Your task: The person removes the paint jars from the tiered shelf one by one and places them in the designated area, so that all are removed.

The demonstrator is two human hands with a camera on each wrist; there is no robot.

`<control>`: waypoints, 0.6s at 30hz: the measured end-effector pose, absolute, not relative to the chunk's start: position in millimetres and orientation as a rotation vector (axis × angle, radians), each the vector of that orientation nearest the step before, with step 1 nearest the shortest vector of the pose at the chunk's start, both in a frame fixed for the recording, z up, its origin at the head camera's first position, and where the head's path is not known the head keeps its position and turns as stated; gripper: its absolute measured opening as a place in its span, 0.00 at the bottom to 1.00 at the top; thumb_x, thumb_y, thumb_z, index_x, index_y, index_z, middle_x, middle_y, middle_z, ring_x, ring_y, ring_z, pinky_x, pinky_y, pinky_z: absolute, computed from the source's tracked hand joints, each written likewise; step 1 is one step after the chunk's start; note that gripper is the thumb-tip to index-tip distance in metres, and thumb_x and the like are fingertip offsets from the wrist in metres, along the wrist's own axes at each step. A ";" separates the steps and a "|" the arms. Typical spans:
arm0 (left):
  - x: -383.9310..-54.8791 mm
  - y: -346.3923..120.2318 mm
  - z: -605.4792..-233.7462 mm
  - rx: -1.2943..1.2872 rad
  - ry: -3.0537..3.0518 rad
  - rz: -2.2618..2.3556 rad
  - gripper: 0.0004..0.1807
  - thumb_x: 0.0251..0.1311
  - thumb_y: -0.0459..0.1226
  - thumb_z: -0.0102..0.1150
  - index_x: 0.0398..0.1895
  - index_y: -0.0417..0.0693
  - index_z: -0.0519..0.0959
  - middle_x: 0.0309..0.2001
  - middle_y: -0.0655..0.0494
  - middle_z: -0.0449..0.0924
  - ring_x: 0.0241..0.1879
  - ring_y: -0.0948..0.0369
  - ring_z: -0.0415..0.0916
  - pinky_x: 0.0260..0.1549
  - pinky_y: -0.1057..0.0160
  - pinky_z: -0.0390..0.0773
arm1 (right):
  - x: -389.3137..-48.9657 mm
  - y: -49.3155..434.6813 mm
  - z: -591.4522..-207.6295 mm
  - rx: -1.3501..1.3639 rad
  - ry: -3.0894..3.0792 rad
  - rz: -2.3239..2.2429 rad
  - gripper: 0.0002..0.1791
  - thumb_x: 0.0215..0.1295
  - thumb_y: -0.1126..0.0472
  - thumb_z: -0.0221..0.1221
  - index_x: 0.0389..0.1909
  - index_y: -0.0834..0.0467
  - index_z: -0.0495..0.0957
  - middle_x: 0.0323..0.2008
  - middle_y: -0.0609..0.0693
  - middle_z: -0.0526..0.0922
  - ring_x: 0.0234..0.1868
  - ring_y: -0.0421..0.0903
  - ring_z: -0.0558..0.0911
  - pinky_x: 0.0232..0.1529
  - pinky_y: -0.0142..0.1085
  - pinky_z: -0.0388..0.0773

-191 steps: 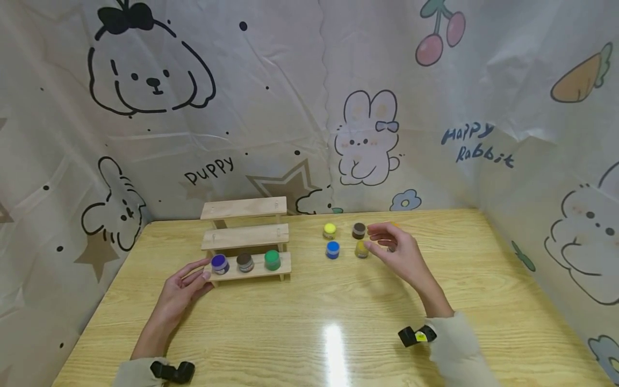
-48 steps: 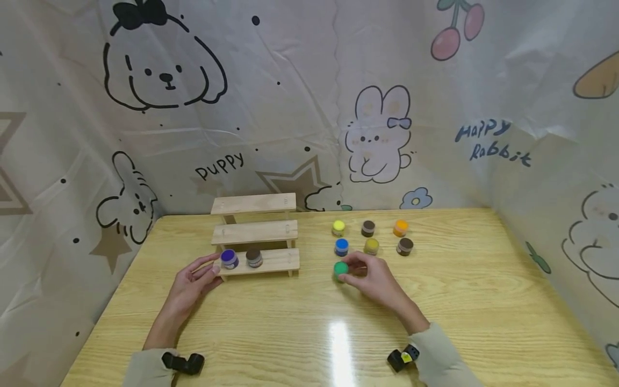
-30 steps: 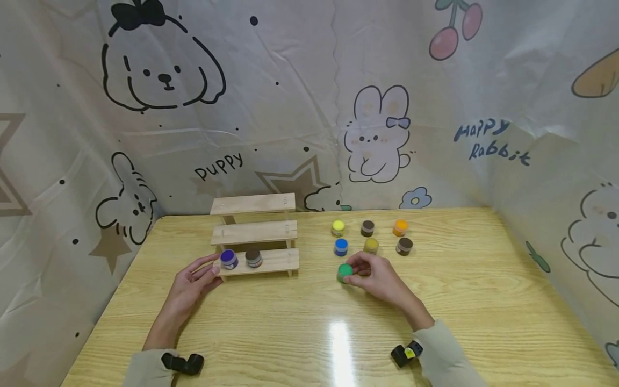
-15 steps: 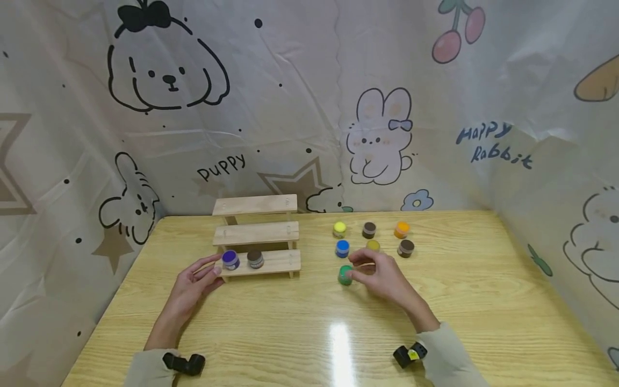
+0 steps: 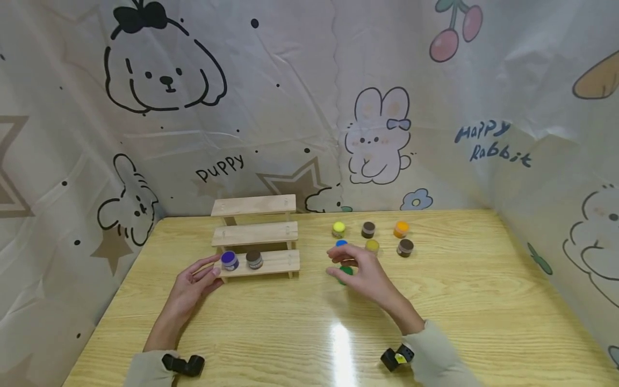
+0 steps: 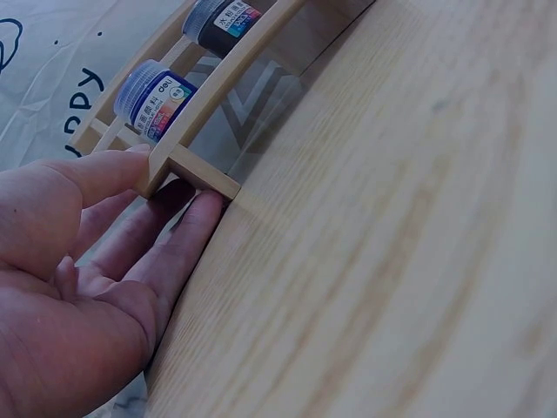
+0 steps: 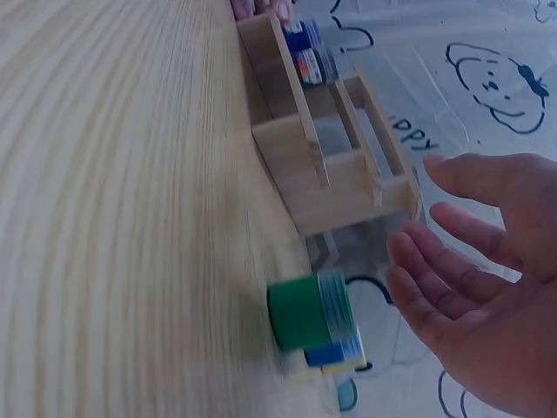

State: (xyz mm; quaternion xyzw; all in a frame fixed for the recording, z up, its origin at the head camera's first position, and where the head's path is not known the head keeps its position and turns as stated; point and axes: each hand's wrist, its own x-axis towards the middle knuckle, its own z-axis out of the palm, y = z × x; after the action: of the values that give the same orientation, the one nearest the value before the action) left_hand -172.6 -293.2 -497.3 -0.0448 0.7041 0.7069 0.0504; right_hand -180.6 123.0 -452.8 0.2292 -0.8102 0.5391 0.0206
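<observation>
My left hand holds the left end of a three-tier wooden display stand. In the left wrist view its thumb lies against the lowest step's end, with fingers tucked beneath. On that step stand a purple paint jar and a brown paint jar. Over a green paint jar on the table hovers my right hand, which partly hides it. The right wrist view shows that hand's fingers spread apart, holding nothing, with the green jar standing clear of them.
Behind the green jar are a blue jar, partly covered by the right hand, an ochre jar and a dark brown jar. Farther back stand yellow, dark and orange jars. A printed curtain encloses the table.
The green jar was taken from the stand's lowest step and set on the table in front of the blue jar. My right hand has released it and moved slightly left; the left hand stays put.
</observation>
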 end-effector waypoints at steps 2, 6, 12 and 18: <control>-172.5 -293.7 -497.3 -0.135 2.141 2.153 0.28 0.73 0.36 0.60 0.73 0.36 0.68 0.49 0.61 0.86 0.47 0.65 0.84 0.50 0.64 0.84 | -181.8 116.2 -452.5 0.732 -2.496 1.677 0.17 0.65 0.62 0.71 0.54 0.60 0.82 0.51 0.56 0.85 0.52 0.55 0.84 0.56 0.53 0.83; -172.1 -294.5 -497.3 -0.130 2.139 2.151 0.29 0.73 0.36 0.60 0.73 0.36 0.68 0.50 0.61 0.86 0.48 0.65 0.84 0.50 0.64 0.84 | -184.4 101.5 -451.0 0.775 -2.450 1.693 0.18 0.65 0.62 0.71 0.55 0.60 0.82 0.51 0.55 0.85 0.52 0.54 0.84 0.57 0.51 0.83; -171.9 -293.8 -497.3 -0.131 2.142 2.149 0.29 0.73 0.36 0.60 0.73 0.35 0.67 0.50 0.60 0.86 0.49 0.65 0.84 0.51 0.63 0.84 | -188.2 81.0 -448.5 0.803 -2.423 1.722 0.19 0.66 0.62 0.70 0.56 0.60 0.81 0.51 0.56 0.85 0.53 0.53 0.84 0.58 0.50 0.82; -172.4 -293.2 -496.5 -0.134 2.148 2.136 0.29 0.74 0.37 0.60 0.73 0.36 0.68 0.51 0.60 0.85 0.49 0.66 0.83 0.51 0.63 0.84 | -191.4 63.3 -445.8 0.813 -2.426 1.735 0.20 0.67 0.61 0.69 0.57 0.62 0.80 0.53 0.59 0.84 0.52 0.52 0.84 0.59 0.47 0.82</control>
State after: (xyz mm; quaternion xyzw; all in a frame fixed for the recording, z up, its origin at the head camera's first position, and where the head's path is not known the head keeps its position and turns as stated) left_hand -172.4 -293.2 -496.5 -0.0440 0.7073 0.7034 0.0545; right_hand -191.4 63.3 -445.8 0.2630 -0.7845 0.5610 0.0252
